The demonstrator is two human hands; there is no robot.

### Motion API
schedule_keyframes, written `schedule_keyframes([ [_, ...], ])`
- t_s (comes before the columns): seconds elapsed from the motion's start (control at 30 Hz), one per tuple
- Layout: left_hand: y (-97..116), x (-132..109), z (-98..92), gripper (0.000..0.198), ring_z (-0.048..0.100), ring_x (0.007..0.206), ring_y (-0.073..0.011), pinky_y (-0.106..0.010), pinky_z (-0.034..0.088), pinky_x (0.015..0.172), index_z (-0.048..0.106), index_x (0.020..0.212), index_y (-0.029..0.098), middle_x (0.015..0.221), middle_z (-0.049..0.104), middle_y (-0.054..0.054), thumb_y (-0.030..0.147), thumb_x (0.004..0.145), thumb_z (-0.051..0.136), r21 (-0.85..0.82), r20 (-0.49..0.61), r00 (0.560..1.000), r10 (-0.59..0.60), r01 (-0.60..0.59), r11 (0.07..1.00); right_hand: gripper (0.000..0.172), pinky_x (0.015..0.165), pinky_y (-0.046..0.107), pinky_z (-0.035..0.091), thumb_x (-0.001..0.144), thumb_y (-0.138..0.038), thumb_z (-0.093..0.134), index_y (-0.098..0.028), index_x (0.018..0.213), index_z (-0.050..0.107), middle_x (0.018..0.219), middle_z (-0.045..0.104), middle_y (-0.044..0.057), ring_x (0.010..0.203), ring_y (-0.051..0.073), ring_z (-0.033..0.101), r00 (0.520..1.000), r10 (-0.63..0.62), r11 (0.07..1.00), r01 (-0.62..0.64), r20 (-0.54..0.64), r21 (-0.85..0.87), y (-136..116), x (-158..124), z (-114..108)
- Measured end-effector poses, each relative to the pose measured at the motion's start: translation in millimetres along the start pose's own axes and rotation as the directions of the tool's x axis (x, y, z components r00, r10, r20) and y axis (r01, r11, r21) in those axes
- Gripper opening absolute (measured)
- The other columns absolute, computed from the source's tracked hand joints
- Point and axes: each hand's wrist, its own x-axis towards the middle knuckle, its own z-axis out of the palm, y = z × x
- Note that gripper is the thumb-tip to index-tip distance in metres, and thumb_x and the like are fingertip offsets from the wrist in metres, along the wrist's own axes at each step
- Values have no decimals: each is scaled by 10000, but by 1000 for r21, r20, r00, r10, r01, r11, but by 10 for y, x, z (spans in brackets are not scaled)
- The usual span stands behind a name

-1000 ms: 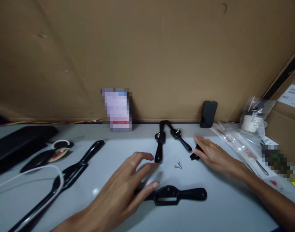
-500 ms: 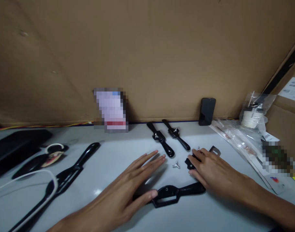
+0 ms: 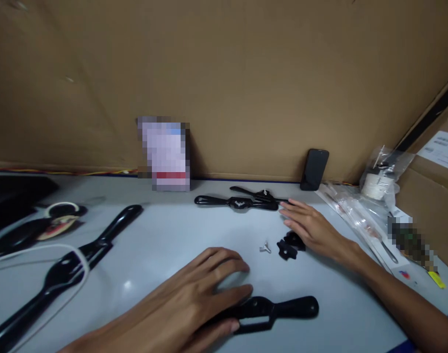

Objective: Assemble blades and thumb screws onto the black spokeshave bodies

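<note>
My left hand (image 3: 194, 299) lies over the left handle of a black spokeshave body (image 3: 271, 311) near the front of the white table (image 3: 165, 235), fingers curled and the thumb against the tool. My right hand (image 3: 308, 226) reaches forward with fingers stretched flat, its fingertips by two small black spokeshaves (image 3: 242, 200) lying side by side near the cardboard wall. A small black part (image 3: 287, 249) lies just under the right palm's edge. A silver wing screw (image 3: 264, 248) lies beside it.
A long black tool (image 3: 62, 269) and a white cable (image 3: 33, 251) lie at the left. A phone (image 3: 314, 169) leans on the cardboard wall (image 3: 224, 83). Plastic bags with parts (image 3: 371, 206) and a box (image 3: 433, 181) sit at the right.
My right hand moved away from me, off the small black part, toward the two small spokeshaves, which now lie crosswise by the wall. My left hand drew back and curled over the near spokeshave.
</note>
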Motion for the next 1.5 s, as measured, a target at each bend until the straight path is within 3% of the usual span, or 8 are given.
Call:
schedule_keyframes([
  [0.13,-47,-33,30,241,651,1065,-266,-372,538,942,681,1214,246,1182,699,-65,184,986,631,-27,-14,999,-35,35,999,241,970,506,579,1074,-249,590,-153,1198,773,1151,784,134,1101,304,702,999,25,1000,-26,37,6,-69,-89,-177],
  [0.4,-114,-103,244,248,555,772,-234,-371,438,710,679,1044,211,897,624,-47,209,1107,439,-65,-66,993,-100,96,993,294,958,499,553,963,-220,731,-250,1256,735,1271,645,116,1144,313,657,952,58,998,-65,300,14,-265,-166,-231],
  [0.73,-75,-87,133,236,657,801,-246,-395,560,737,662,1264,191,971,676,-72,294,1075,565,16,-17,1000,-26,26,1000,193,996,492,515,948,-178,752,-190,1133,698,1195,701,100,1147,308,612,991,135,991,-135,4,24,-173,-95,-20],
  [0.83,-58,-74,134,243,677,788,-247,-392,581,725,681,1250,196,944,692,-72,271,1083,522,33,-44,999,-31,33,999,234,986,510,513,996,-198,684,-173,1225,720,1193,724,129,1138,333,632,983,136,985,-147,-123,-91,-49,-78,-96],
  [1.0,-46,-40,97,367,699,765,-231,-389,614,774,665,1376,234,911,724,-49,172,1066,480,60,-70,997,26,-22,998,145,893,442,514,1009,-172,633,-178,984,775,986,753,92,992,296,672,954,140,972,-183,-266,-146,60,-90,-324],
  [1.2,-34,-164,211,383,718,1024,-276,-437,637,926,693,1385,277,1098,748,-80,254,1067,482,67,-120,992,-45,53,996,82,839,386,508,984,-238,718,-183,986,778,975,765,83,959,274,698,978,206,963,-208,-33,-168,-169,-108,-395],
  [1.33,-53,-271,309,358,698,1173,-289,-471,585,1065,723,1365,316,1248,738,-69,347,1064,531,128,-131,984,-119,136,982,257,871,381,516,977,-324,756,-187,1194,758,1162,771,122,1069,294,713,946,264,954,-228,187,-192,-182,-76,-430],
  [1.5,-187,-355,349,451,710,1153,-292,-456,601,1016,651,1461,343,1241,749,-39,348,1016,575,179,-91,995,-28,44,983,97,775,353,479,967,-239,722,-198,1046,759,1023,780,92,927,269,713,911,394,892,-348,121,-288,113,-159,-660],
])
